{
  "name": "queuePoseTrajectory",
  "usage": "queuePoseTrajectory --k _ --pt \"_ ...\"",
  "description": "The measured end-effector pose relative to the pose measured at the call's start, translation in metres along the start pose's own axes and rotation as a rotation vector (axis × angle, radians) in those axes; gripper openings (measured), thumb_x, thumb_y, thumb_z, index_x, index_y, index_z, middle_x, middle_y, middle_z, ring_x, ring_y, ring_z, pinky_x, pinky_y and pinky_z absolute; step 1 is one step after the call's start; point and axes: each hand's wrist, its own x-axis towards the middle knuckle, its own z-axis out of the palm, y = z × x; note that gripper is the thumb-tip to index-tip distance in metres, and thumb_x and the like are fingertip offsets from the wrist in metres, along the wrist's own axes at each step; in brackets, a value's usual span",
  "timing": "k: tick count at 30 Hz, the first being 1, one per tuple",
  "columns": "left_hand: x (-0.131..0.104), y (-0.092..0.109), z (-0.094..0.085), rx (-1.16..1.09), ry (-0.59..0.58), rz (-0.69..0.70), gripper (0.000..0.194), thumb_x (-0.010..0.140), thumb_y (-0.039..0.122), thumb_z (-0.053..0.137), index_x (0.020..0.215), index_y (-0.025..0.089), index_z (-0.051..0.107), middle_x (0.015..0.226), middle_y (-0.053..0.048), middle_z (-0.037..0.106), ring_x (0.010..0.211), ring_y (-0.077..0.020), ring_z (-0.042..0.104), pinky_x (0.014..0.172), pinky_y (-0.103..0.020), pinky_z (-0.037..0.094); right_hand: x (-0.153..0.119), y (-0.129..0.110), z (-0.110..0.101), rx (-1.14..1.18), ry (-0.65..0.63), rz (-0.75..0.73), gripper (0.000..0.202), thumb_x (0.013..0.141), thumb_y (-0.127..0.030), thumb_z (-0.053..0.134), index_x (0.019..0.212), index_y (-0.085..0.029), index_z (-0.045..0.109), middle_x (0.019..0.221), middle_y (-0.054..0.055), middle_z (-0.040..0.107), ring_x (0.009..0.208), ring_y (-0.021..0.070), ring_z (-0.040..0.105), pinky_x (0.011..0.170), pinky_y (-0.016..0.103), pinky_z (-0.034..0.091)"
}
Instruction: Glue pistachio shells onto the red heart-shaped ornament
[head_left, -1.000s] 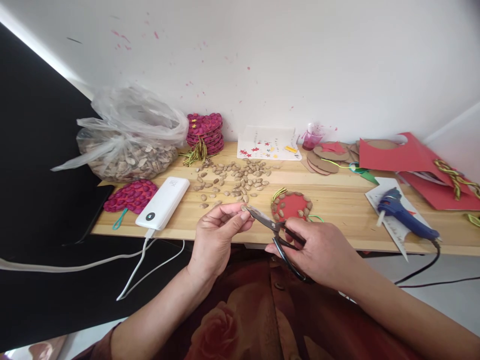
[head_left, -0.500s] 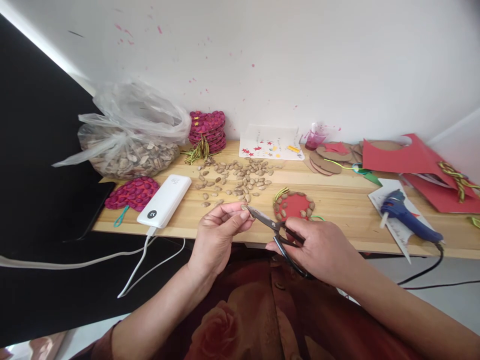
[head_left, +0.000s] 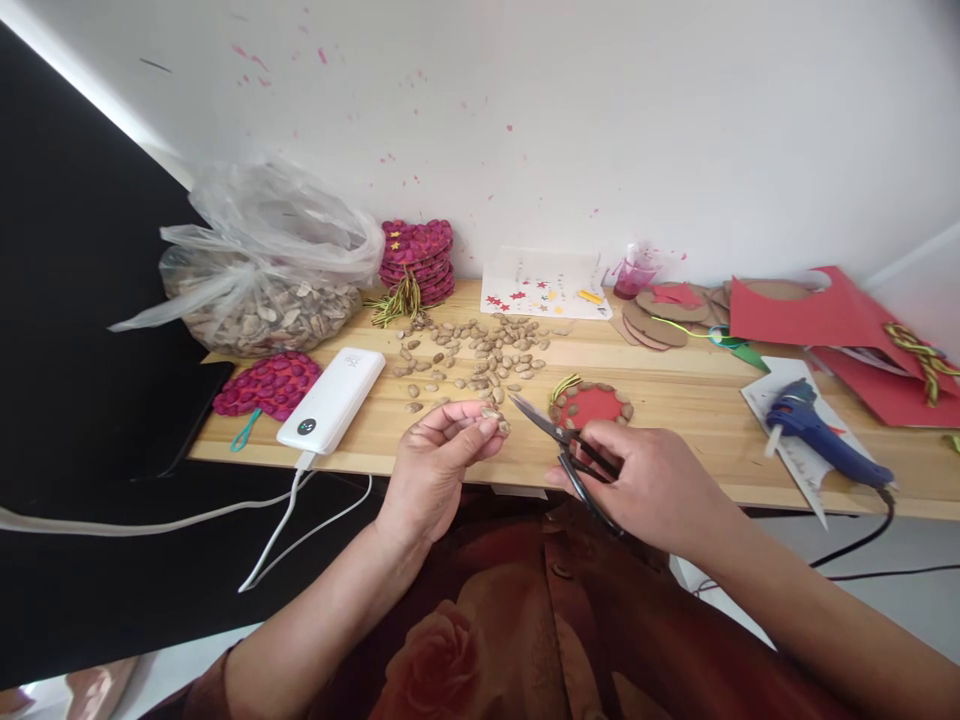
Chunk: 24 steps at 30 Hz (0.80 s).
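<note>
My left hand (head_left: pixel 442 455) is closed, pinching a small tan shell piece (head_left: pixel 493 414), which looks like peanut shell, between thumb and fingers above the table's front edge. In my right hand (head_left: pixel 649 485) are black-handled scissors (head_left: pixel 559 432); their blades look closed, and the tip points at the shell piece with a small gap between. Behind the right hand lies a red disc (head_left: pixel 592 405) rimmed with tan shells, a yellow-green tassel (head_left: pixel 564 385) at its upper left. Many loose tan shells (head_left: pixel 499 355) are scattered on the wooden table beyond both hands.
A plastic bag of shells (head_left: pixel 262 300) and a white power bank (head_left: pixel 330 400) with a cable stand left, near magenta shell-covered pieces (head_left: pixel 270 385). At the back is a magenta stack (head_left: pixel 416 265). On the right lie a blue glue gun (head_left: pixel 821 435), red card (head_left: pixel 787 310) and cardboard discs (head_left: pixel 652 325).
The scissors have drawn back to the right, away from the shell piece they were touching. My left hand stays in nearly the same place, still pinching it.
</note>
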Motion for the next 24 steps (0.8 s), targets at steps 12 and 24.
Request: queuePoseTrajectory --k 12,24 --pt "-0.0003 -0.0044 -0.001 -0.014 -0.07 0.001 0.021 0.073 0.019 0.088 0.091 0.019 0.077 0.085 0.001 0.076 0.076 -0.0078 0.072 0.074 -0.016 0.059 -0.0051 -0.0048 0.0046 -0.028 -0.003 -0.05 0.044 0.08 -0.065 0.067 0.07 -0.026 0.05 0.057 -0.004 0.06 0.05 0.0158 0.052 0.054 0.028 0.03" --pt "-0.0007 -0.0047 0.0019 -0.014 -0.011 -0.005 0.024 0.069 0.018 0.09 0.089 0.016 0.077 0.085 0.0 0.076 0.074 -0.0086 0.072 0.072 -0.017 0.06 -0.0047 -0.0033 0.0067 -0.097 -0.016 -0.059 0.051 0.082 -0.073 0.059 0.069 -0.026 0.047 0.056 -0.004 0.059 0.052 0.0179 0.054 0.054 0.029 0.028"
